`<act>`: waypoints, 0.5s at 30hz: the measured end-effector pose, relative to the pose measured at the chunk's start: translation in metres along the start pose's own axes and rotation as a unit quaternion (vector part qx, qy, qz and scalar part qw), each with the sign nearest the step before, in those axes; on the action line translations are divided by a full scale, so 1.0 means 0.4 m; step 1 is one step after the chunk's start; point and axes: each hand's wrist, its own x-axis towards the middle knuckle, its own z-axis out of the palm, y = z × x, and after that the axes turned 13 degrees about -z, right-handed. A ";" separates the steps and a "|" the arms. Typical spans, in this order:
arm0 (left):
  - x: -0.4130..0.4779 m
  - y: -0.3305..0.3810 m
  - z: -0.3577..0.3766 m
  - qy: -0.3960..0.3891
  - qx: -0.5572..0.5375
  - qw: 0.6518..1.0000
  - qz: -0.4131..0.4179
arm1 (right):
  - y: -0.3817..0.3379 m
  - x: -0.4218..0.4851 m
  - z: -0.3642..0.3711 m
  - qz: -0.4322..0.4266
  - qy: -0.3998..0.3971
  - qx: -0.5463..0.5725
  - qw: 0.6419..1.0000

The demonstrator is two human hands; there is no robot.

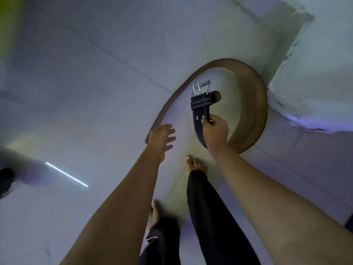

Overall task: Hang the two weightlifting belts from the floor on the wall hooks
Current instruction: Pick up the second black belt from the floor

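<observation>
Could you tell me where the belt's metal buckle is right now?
The buckle sits right of centre in the head view, at the top end of the belt, just above the right hand gripping the strap.

Dim bluish light, blurred warped edges

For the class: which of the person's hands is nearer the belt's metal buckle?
Right. The right hand grips the belt just below the buckle; the left hand hovers open, farther off beside the tail.
</observation>
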 end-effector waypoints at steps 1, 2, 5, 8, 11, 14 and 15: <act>-0.078 0.010 -0.003 -0.001 0.007 1.000 0.012 | -0.049 -0.042 -0.056 -0.008 0.006 0.004 1.000; -0.161 0.021 -0.001 -0.002 0.013 1.000 0.027 | -0.100 -0.084 -0.115 -0.016 0.014 0.012 1.000; -0.442 0.052 0.021 -0.035 0.028 0.994 0.098 | -0.272 -0.214 -0.304 -0.067 0.018 0.055 0.996; -0.734 0.059 0.054 -0.104 0.061 0.976 0.183 | -0.464 -0.362 -0.504 -0.124 0.036 0.096 0.987; -1.009 0.064 0.077 -0.203 0.029 0.941 0.269 | -0.646 -0.518 -0.681 -0.170 0.043 0.164 0.971; -1.273 0.074 0.091 -0.288 0.020 0.892 0.348 | -0.793 -0.672 -0.830 -0.212 0.060 0.244 0.944; -1.355 0.077 0.096 -0.306 0.025 0.874 0.377 | -0.836 -0.721 -0.874 -0.224 0.072 0.277 0.932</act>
